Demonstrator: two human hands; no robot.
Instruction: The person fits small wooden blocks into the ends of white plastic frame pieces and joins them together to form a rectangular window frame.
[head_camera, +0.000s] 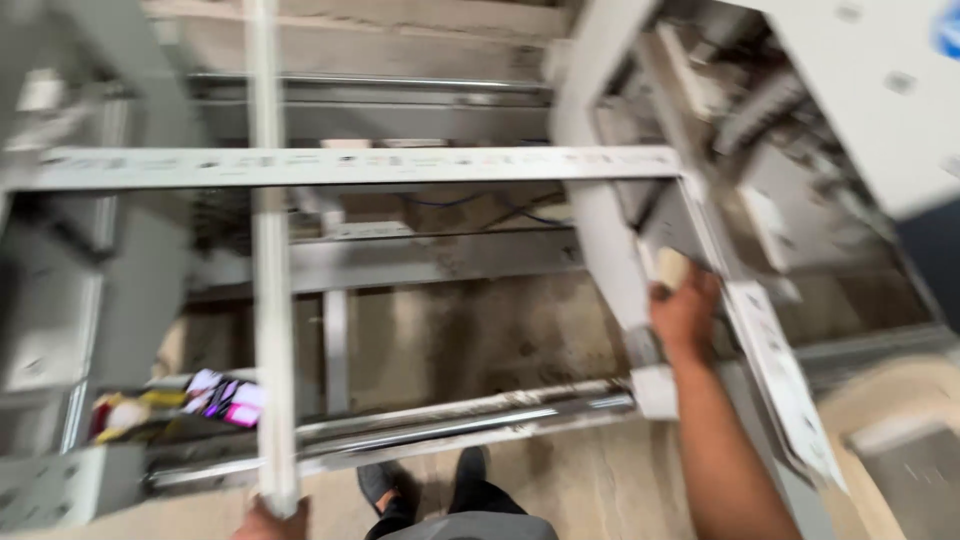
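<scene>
Head view looking down, blurred by motion. Left hand (272, 518) at the near edge, only its top showing, closed around the near end of a long white strip (270, 300) that runs straight away from the person, up through the middle-left of the scene. Right hand (683, 308) raised to the right, fingers curled over the edge of a white metal frame (350, 167) near its right corner; how tight the hold is cannot be told through the blur. A crossbar of that frame spans left to right, and the strip crosses it. Below, a bare concrete floor (470, 340) and shiny metal rails (450, 425). Colourful packets (215, 400) lie at near left. The person's dark shoes (425, 485) show near centre.
</scene>
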